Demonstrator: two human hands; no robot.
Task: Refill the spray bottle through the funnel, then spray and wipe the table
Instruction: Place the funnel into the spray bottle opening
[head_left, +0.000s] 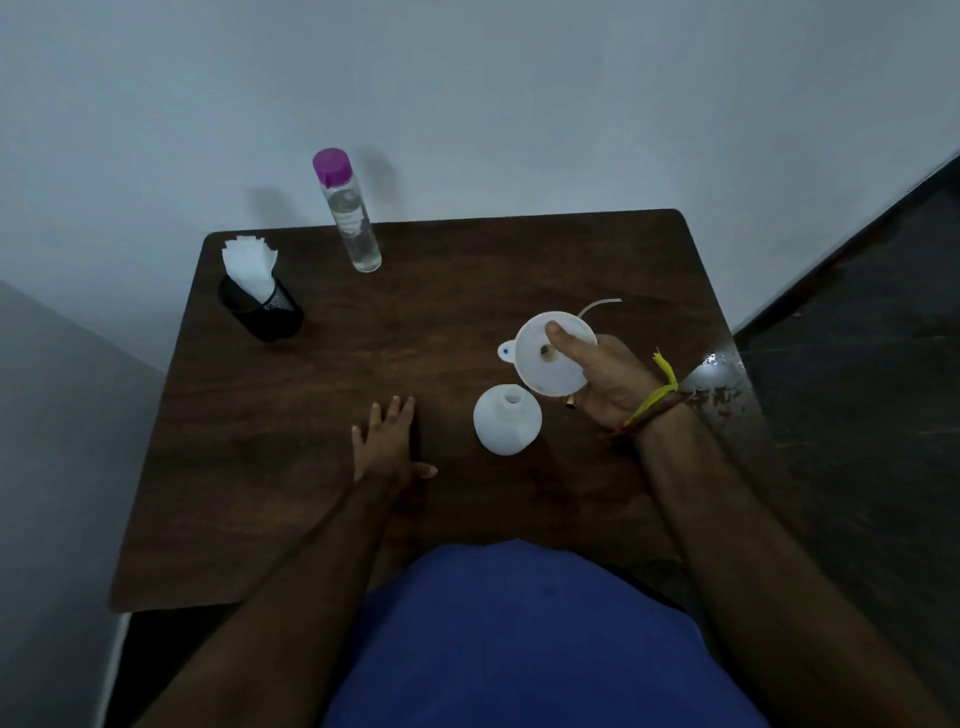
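Observation:
A white spray bottle (506, 420) without its head stands upright on the dark wooden table (322, 467), neck open. Just above and right of it my right hand (608, 382) holds a white funnel (545, 358), thumb inside the bowl. A thin white tube (597, 305) sticks out behind the funnel. My left hand (387, 441) lies flat on the table left of the bottle, fingers spread, holding nothing. A clear bottle with a purple cap (348, 210) stands at the far edge.
A black mesh cup holding white tissues (257, 296) sits at the far left corner. The table backs onto a pale wall. A dark floor lies to the right, with a bright reflection near the table's right edge.

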